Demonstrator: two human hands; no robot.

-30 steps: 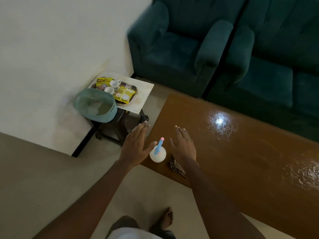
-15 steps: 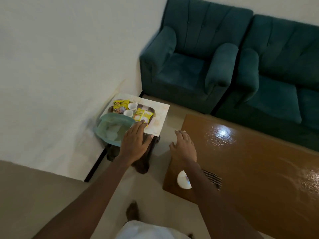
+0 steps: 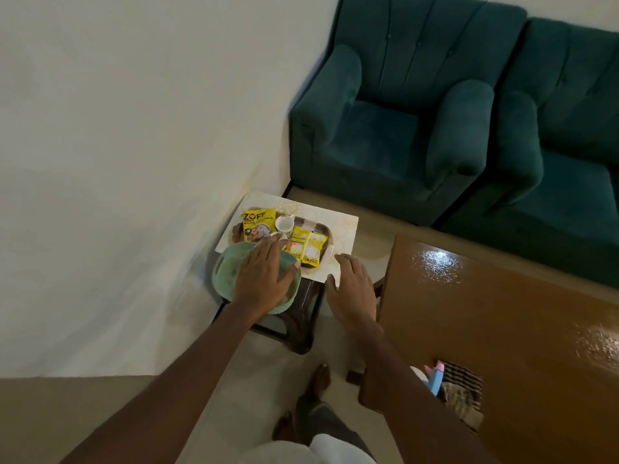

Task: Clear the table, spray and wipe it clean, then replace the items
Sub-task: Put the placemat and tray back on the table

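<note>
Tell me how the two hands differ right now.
The left hand lies spread over the green basin; the right hand is over the near edge of the white board, and I cannot tell if it touches. The left hand reaches toward the tray; the right hand sits nearer the brown table. Both are open, palm down and empty.

Both bare arms stretched forward and down, forearms converging slightly. Left hand (image 3: 264,279) palm-down, fingers spread and flat, thumb angled out to the right. Right hand (image 3: 353,289) palm-down too, fingers together and gently curled, thumb held apart on the left, empty. Bare feet (image 3: 318,383) below, one ahead of the other.
</note>
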